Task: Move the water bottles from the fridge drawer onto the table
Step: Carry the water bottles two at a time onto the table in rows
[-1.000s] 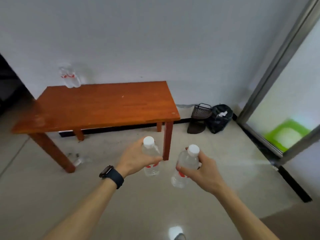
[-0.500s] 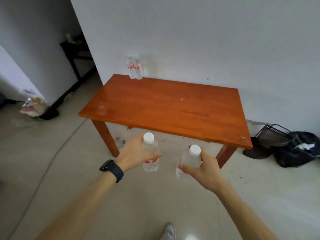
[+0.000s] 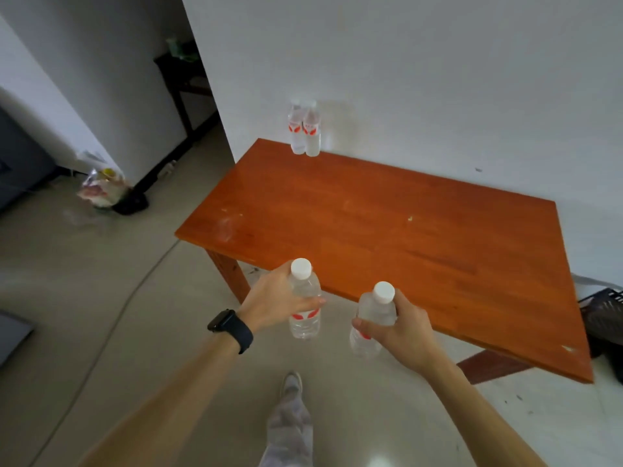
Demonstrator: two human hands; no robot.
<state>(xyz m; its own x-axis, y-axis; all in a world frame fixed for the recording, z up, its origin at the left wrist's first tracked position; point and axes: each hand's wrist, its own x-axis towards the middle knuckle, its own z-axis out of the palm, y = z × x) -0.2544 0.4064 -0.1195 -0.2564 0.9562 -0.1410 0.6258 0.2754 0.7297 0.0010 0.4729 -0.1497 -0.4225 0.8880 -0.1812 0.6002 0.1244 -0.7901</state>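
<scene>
Closer now than half a second ago, the orange-brown wooden table (image 3: 387, 230) fills much more of the head view, its near edge just beyond the two carried bottles, where before it sat further ahead. The person has walked up to it; one foot shows on the pale floor below.

The left hand (image 3: 273, 303) is wrapped around a clear plastic water bottle with a white cap and red label (image 3: 304, 306), held upright, fingers closed on its body. The right hand (image 3: 401, 326) is clamped on a second clear white-capped water bottle (image 3: 372, 320), tilted slightly, thumb across the front. Both bottles hang over the floor, just short of the table's near edge, not yet above the top.

Two more clear bottles with red labels (image 3: 305, 129) already stand upright, touching each other, at the table's far left corner against the white wall.

A black smartwatch (image 3: 231, 326) sits on the left wrist. Beyond the table, a bag of rubbish (image 3: 104, 190) lies on the floor to the left, and a dark basket (image 3: 603, 315) shows at the right edge.

Judging from this, the carry is nearly over: what seems left is reaching forward and setting both bottles down upright on the bare wood.
</scene>
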